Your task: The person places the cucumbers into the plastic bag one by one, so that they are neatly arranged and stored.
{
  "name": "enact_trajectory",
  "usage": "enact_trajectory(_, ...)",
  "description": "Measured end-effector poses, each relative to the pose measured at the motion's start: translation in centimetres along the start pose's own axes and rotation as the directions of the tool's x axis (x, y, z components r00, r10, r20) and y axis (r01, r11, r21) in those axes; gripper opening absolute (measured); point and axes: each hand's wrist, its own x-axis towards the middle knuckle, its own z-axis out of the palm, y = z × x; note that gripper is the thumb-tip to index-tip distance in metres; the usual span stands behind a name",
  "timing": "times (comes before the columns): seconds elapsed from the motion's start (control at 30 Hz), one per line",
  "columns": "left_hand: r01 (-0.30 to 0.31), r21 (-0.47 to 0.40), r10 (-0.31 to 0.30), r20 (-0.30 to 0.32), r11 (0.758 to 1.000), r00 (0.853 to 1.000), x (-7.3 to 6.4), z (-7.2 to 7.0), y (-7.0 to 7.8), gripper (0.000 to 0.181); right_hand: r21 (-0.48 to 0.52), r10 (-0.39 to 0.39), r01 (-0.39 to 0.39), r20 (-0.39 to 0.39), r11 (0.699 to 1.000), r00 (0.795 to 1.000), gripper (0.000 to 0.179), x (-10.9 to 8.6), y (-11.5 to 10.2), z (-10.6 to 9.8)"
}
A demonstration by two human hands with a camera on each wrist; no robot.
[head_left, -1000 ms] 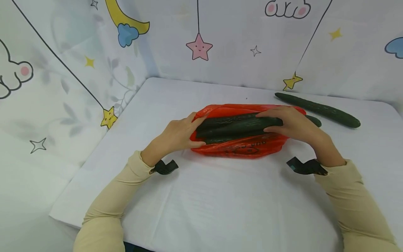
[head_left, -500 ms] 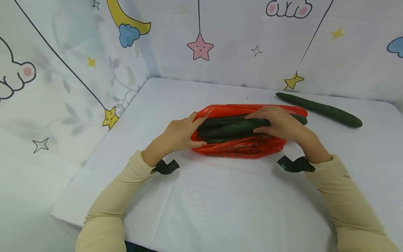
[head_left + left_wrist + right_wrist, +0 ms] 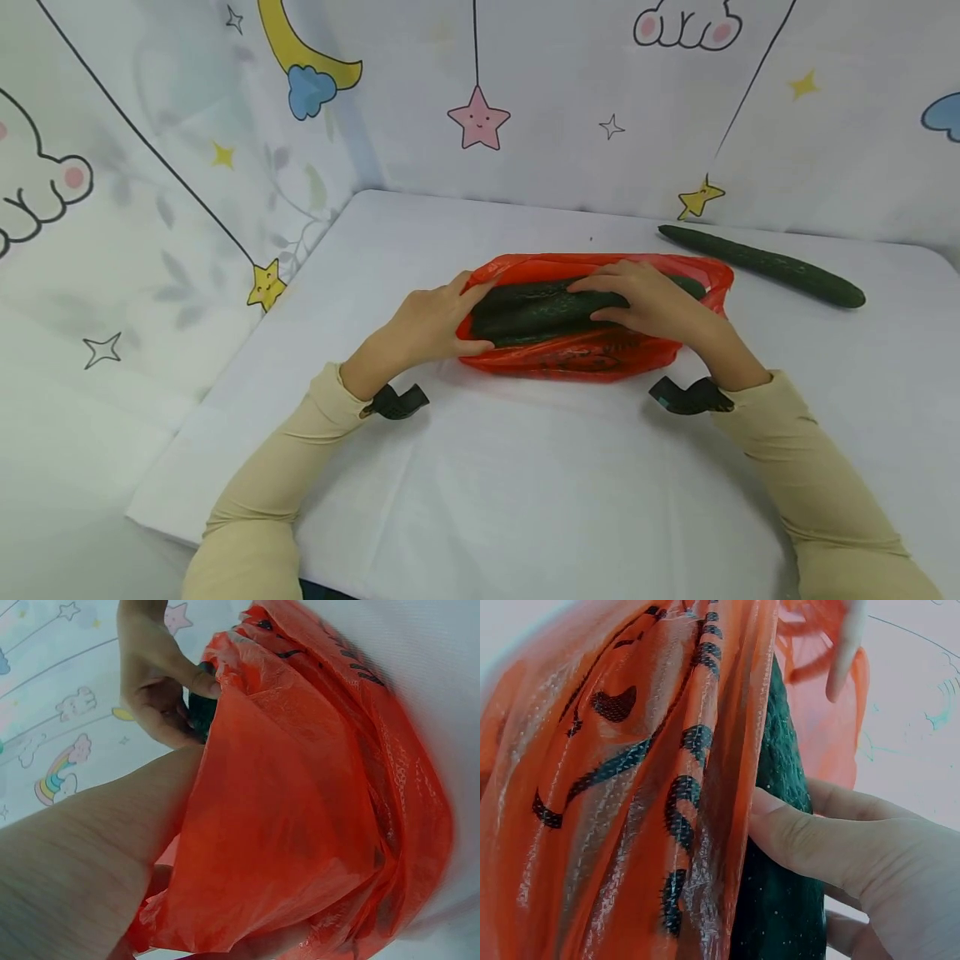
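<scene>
A red plastic bag [image 3: 577,364] with black print lies on its side on the table, its mouth spread wide. Dark green cucumbers [image 3: 525,314] lie side by side in its opening. At the bag's left end my left hand [image 3: 431,321] holds the rim, thumb and fingers spread apart; the left wrist view shows the bag film [image 3: 277,810] covering most of that hand. My right hand [image 3: 648,300] grips a cucumber [image 3: 780,900] from above, thumb on the near side and fingers on the far side. That cucumber's right end pokes out past the hand, over the bag.
Another cucumber [image 3: 765,265] lies at the back right of the white table [image 3: 525,483], behind the bag. A printed cloth [image 3: 555,100] with stars and a moon hangs along the table's back and left sides.
My right hand has slid left with the cucumber, so its protruding right end has drawn in over the bag. The left hand has stayed at the bag's left end.
</scene>
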Motion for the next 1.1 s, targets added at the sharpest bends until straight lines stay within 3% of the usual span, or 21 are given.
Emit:
enact_trajectory(0.9,-0.011,0.017,0.011,-0.02,1.0,1.0,-0.06,-0.04,-0.04,0.08,0.065,0.053,-0.054,0.016,0.996,0.998,0.043,-0.37,0.78,0.89)
enact_trajectory(1.1,-0.001,0.012,0.001,-0.01,1.0,1.0,-0.08,0.06,-0.05,0.079,0.075,0.032,-0.031,-0.004,0.997,0.999,0.042,-0.64,0.94,0.91)
